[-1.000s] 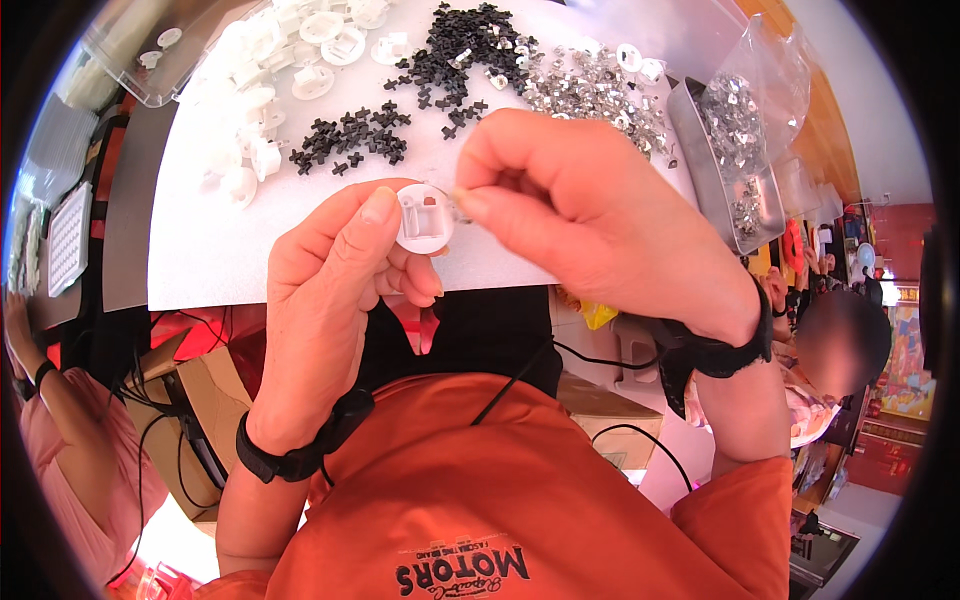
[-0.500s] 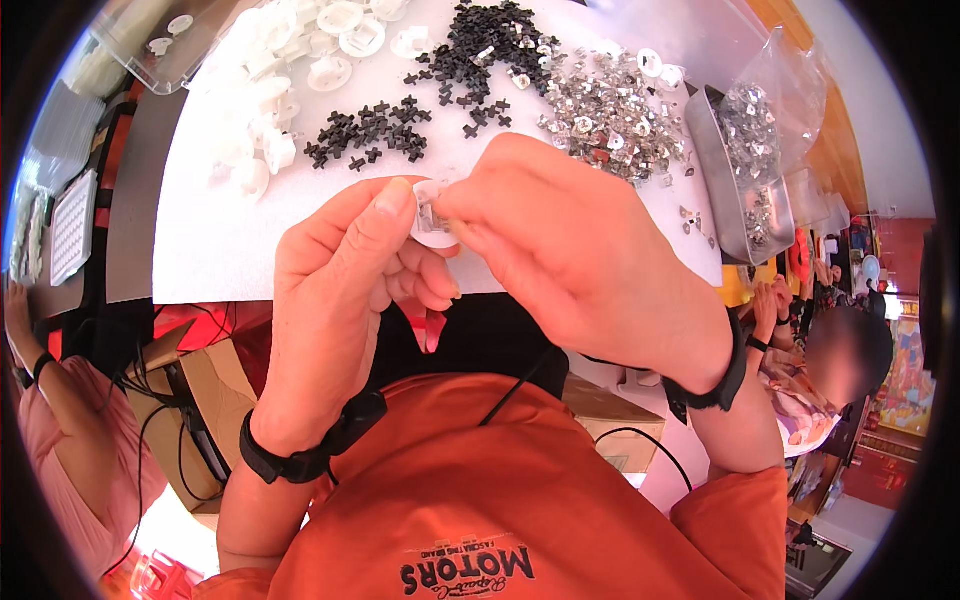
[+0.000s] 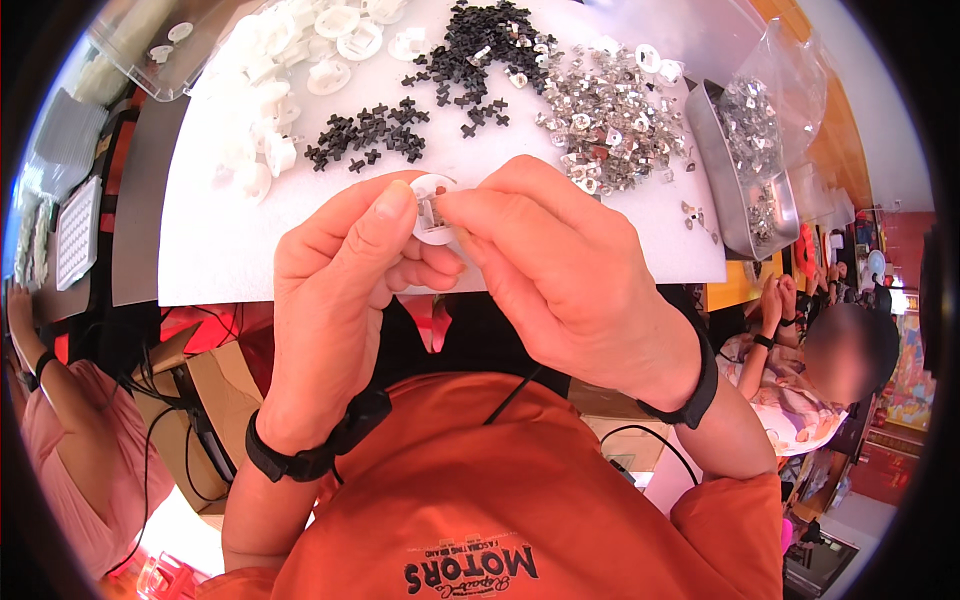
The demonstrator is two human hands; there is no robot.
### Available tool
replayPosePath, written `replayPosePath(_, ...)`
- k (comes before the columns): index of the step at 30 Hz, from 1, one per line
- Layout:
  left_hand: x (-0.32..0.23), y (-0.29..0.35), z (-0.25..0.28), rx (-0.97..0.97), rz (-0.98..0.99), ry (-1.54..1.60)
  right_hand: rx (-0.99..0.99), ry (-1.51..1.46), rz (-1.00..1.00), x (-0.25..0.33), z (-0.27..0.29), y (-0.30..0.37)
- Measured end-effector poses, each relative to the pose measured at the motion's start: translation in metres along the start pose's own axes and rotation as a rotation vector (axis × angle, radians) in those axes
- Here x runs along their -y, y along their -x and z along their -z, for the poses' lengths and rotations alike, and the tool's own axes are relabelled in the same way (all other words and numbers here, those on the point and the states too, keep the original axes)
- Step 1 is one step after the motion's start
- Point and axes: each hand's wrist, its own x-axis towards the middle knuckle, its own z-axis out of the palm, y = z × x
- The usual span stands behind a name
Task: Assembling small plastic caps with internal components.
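Above the near edge of the white work surface, my left hand (image 3: 345, 250) pinches a round white plastic part (image 3: 428, 232) between thumb and fingers. Its open inside faces up, with small metal showing in it. My right hand (image 3: 570, 255) is closed, thumb and forefinger tips pressed at the part's right side. Whatever those fingertips hold is too small and covered to make out. Beyond my hands lie a pile of black cross-shaped pieces (image 3: 370, 135), a heap of small silvery metal parts (image 3: 610, 120) and many more white round parts (image 3: 330, 76).
A metal tray (image 3: 745, 215) with more metal parts and a clear plastic bag (image 3: 790, 90) stand on the right. At the far left are a clear bin (image 3: 150, 60) and a white gridded tray (image 3: 76, 235). Other people sit at both sides; cardboard boxes (image 3: 225, 390) are below.
My right wrist has dropped and swung slightly left, with its fingertips still at the white part. My left hand keeps its hold, and the part's inside shows a little more.
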Motion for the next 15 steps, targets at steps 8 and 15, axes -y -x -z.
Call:
replayPosePath(8, 0.007, 0.002, -0.004, -0.046, -0.071, -0.010, -0.033, -0.151, -0.193, 0.005, -0.007, -0.005)
replayPosePath(15, 0.015, 0.006, -0.008, -0.078, -0.178, -0.122, -0.020, -0.210, -0.350, 0.010, -0.013, -0.003)
